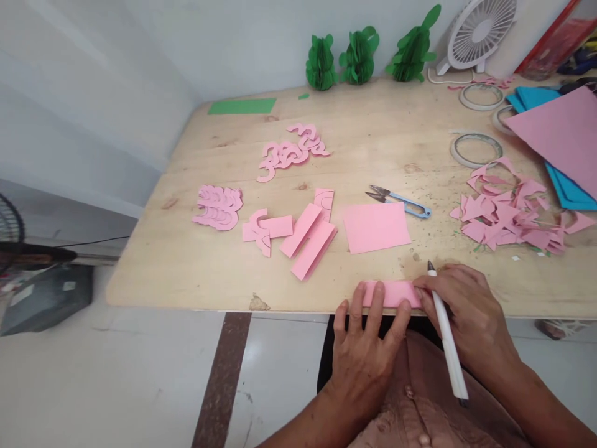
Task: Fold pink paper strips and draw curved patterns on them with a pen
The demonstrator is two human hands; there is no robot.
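Note:
A narrow pink paper strip (395,294), seemingly folded, lies at the table's front edge. Spread fingers of my left hand (366,351) press flat on its left part and lower edge. My right hand (476,317) holds a white pen (448,348), tip pointing away from me, while its thumb and fingertips touch the strip's right end. Just beyond lies a flat pink sheet (377,229), with blue-handled thread snips (405,203) behind it. Folded pink strips (303,231) overlap to the left; one piece (323,200) carries drawn curves.
Pink cut curves (219,206) are stacked at left, with a loose heap of curves (291,153) behind. Pink scraps (513,214), tape rolls (476,150) and pink and blue sheets (562,137) occupy the right. Green paper shapes (359,57) and a white fan (482,31) stand along the back.

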